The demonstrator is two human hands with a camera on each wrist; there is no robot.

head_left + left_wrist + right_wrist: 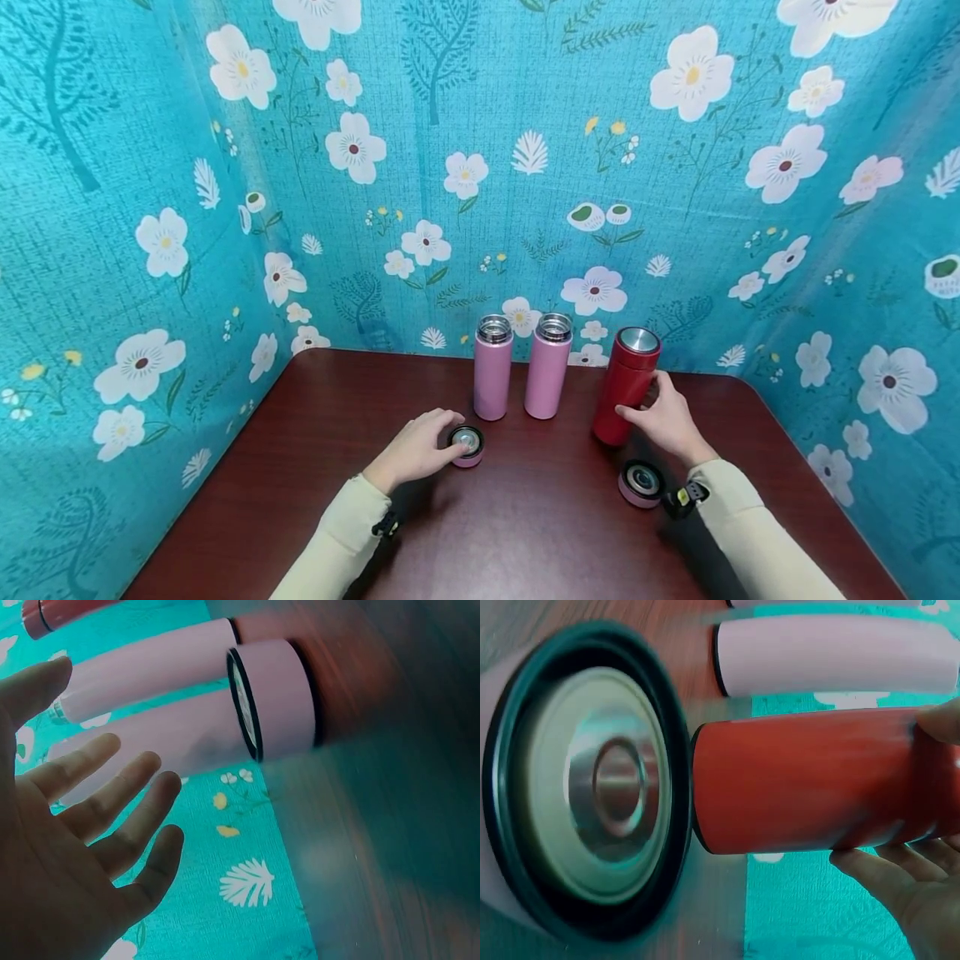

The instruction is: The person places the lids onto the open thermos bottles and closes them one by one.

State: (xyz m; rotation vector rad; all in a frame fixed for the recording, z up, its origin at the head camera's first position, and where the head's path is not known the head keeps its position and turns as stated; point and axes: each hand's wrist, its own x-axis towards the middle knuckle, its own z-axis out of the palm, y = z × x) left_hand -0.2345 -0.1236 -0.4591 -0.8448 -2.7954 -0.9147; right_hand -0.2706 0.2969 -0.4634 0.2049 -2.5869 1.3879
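Note:
My right hand grips a red thermos with a silver top, its thumb on one side and fingers on the other. The thermos leans slightly at the right of the table. My left hand reaches over the table with fingers spread around a pink lid, which lies inner side up. In the left wrist view, the fingers are straight and show a gap from that lid. Another upturned pink lid lies just in front of the thermos, large in the right wrist view.
Two uncapped pink bottles stand upright side by side near the back of the dark wooden table. A blue flowered cloth hangs behind and along both sides. Each wrist wears a small black camera band.

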